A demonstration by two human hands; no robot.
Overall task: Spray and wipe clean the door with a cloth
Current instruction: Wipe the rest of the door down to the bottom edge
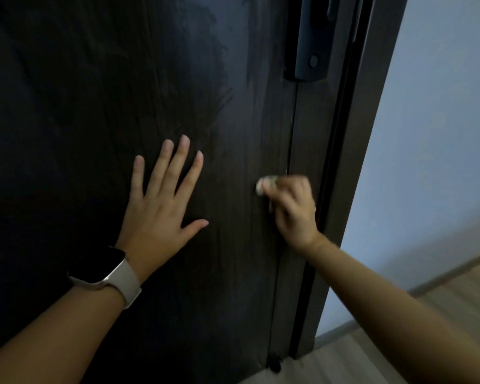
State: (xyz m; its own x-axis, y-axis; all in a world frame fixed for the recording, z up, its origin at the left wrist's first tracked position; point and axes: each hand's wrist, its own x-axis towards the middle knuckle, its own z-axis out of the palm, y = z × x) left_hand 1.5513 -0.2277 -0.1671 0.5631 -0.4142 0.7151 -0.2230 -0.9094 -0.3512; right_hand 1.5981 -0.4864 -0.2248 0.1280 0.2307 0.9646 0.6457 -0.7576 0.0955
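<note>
the door [122,79], a dark wood-grain panel, filled most of the view and stood shut or nearly shut against its frame [352,162] on the right. faint streaks and smears showed on its upper surface, where light caught the panel. a small pale cloth [261,187], bunched up, was pressed to the door near its right edge, below the lock plate [312,37]. only a bit of the cloth showed past the fingertips. the right hand [291,212] was curled around the cloth, gripping it against the panel; this hand was blurred, so finer detail of the fingers could not be told. the left hand [161,206] lay flat on the door to the left of the cloth, fingers straight and spread, holding nothing, thumb pointing toward the right hand. the two hands were near each other but apart. a watch [106,270] with a dark face and a pale strap sat on the left wrist. beyond the frame, a pale wall [441,134] met a light wooden floor [399,356] at a skirting board [452,270].
</note>
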